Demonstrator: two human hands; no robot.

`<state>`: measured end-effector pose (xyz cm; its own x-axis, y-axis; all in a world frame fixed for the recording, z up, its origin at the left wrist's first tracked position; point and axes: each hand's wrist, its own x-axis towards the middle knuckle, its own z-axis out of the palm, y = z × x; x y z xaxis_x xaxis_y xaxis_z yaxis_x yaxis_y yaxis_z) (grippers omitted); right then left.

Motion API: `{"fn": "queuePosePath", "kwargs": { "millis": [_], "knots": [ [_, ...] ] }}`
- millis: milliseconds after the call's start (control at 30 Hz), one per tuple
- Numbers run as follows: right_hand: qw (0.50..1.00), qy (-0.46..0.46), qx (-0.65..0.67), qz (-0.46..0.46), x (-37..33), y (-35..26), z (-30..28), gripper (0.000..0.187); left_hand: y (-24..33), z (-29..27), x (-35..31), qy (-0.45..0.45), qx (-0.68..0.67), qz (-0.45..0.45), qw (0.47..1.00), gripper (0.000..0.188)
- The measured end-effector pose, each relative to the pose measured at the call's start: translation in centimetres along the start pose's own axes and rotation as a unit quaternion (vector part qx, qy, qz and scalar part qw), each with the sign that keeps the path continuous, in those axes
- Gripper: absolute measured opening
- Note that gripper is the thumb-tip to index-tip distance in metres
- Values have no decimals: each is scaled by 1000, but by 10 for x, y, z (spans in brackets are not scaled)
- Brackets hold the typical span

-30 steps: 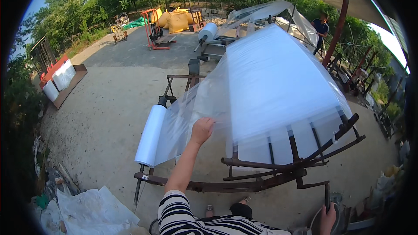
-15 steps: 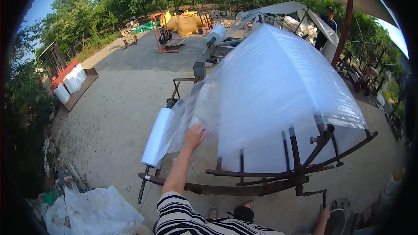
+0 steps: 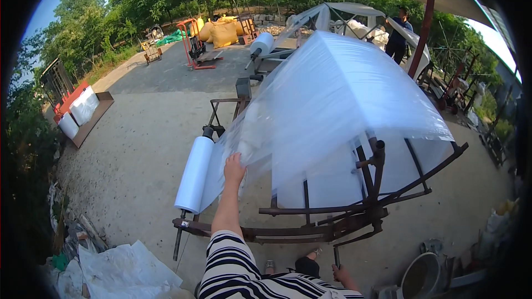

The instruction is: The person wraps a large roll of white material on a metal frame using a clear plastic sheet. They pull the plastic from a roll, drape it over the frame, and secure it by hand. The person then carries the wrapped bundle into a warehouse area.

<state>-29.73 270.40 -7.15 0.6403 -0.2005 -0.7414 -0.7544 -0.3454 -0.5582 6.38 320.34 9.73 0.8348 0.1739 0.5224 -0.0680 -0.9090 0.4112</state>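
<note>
A sheet of clear plastic film [image 3: 257, 127] runs from a film roll [image 3: 194, 174] on the left up onto a wide, film-wrapped frame [image 3: 354, 88]. My left hand [image 3: 235, 169] rests on the film's near edge beside that roll, its fingers stretched out. Low at the right, my right hand [image 3: 342, 276] is wrapped round the upright grip of a crank handle [image 3: 336, 256]. The crank joins the rusty metal stand [image 3: 299, 232] under the wrapped frame. Some fingers of my right hand are hidden.
White sheeting [image 3: 124, 271] lies on the concrete at lower left. A round metal tub [image 3: 421, 277] stands at lower right. Farther off are a second film roll [image 3: 261, 44], a red pallet stacker [image 3: 194, 44], yellow sacks [image 3: 224, 34], and a person [image 3: 398, 36] beside a post.
The crank grip and my right hand have swung left. The wrapped frame has turned. My left hand has moved slightly left and up the film, its fingers straighter. The whole view has shifted a little.
</note>
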Motion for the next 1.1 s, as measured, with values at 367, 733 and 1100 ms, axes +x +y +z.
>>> {"fn": "queuePosePath", "kwargs": {
  "millis": [367,733,1100],
  "knots": [
    [965,-148,202,-79,-260,-193,-59,27,4,-12,-12,24,4,0,1000,38],
    [769,535,-322,-136,-213,-147,-258,20,10,-15,-10,17,25,-11,999,45],
    [904,362,-227,11,17,17,-190,37,7,-11,-8,5,48,12,999,45]
  ]
}}
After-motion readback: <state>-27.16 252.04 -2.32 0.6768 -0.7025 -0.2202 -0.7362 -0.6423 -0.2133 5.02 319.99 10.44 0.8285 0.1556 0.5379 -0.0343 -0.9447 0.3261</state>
